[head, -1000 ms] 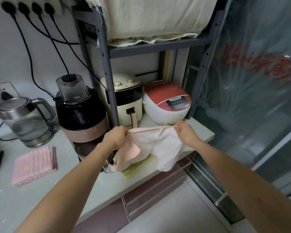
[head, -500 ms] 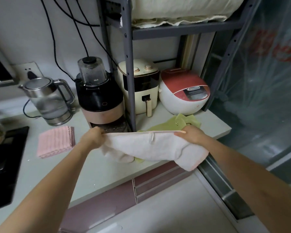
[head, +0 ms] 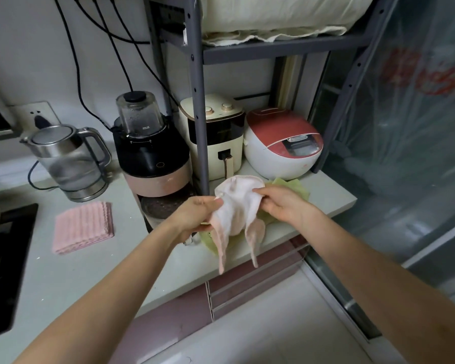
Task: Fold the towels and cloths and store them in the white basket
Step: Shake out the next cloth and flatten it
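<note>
Two hands on one pale pink cloth (head: pixel 237 206), held up just above the countertop (head: pixel 63 279) front edge, in front of the rack post (head: pixel 199 101). Left hand (head: pixel 195 216) grips the cloth's left side, fingers curled round bunched fabric. Right hand (head: pixel 281 203) pinches the right side, thumb on top, fingers curled under. Cloth humps up between the hands, two loose ends hang down past the counter edge. Green cloth (head: pixel 294 187) lies flat on the counter under and behind the held one, part hidden by it. Folded pink ribbed towel (head: pixel 83 227) lies on the counter to the left, well apart from both hands. Behind: glass kettle (head: pixel 66 161) far left, black and pink blender (head: pixel 150 148) beside it, cream air fryer (head: pixel 218 135) behind the post, red-lidded rice cooker (head: pixel 281 145) to the right of that. Black stove top (head: pixel 3 271) at left edge. Cream fabric bundle (head: pixel 273 14) on the upper shelf. Black cables (head: pixel 76 61) run down the wall. Pink drawer fronts (head: pixel 247 282) under the counter.
</note>
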